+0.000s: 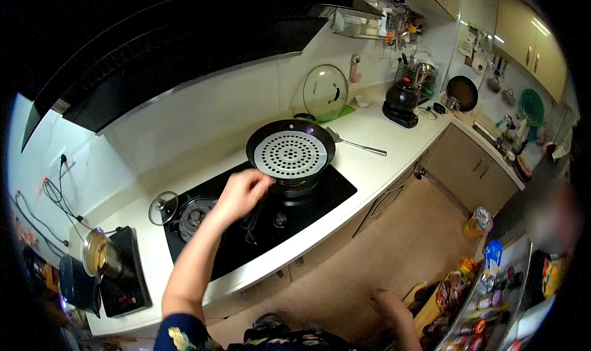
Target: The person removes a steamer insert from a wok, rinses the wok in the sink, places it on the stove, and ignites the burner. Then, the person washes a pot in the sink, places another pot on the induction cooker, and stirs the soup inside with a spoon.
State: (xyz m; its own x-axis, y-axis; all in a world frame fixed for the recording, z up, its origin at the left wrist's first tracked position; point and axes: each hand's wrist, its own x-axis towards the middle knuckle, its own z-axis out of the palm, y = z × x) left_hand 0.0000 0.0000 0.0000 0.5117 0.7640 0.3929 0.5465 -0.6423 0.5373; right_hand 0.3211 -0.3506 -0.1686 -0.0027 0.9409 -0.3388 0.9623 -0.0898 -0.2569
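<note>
A black wok [253, 143] stands on the far burner of the black cooktop [326, 189]. Inside it lies a round grey steamer rack [265, 160] full of holes. My left hand [243, 194] is at the wok's near rim, its fingers curled together; whatever they may grip is hidden. Below that hand a dark handle [251, 218] partly shows over the cooktop. My right hand [389, 303] hangs low over the floor at the right, blurred, with its fingers unclear. A metal spatula [363, 148] rests on the counter, its head beside the wok.
A large glass lid [325, 93] leans on the back wall. Left of the cooktop are a small glass lid [164, 208] and a metal pot [106, 257] on an induction plate [132, 283]. A dark kettle [401, 98] stands in the corner. Shelves [492, 295] with packages line the right.
</note>
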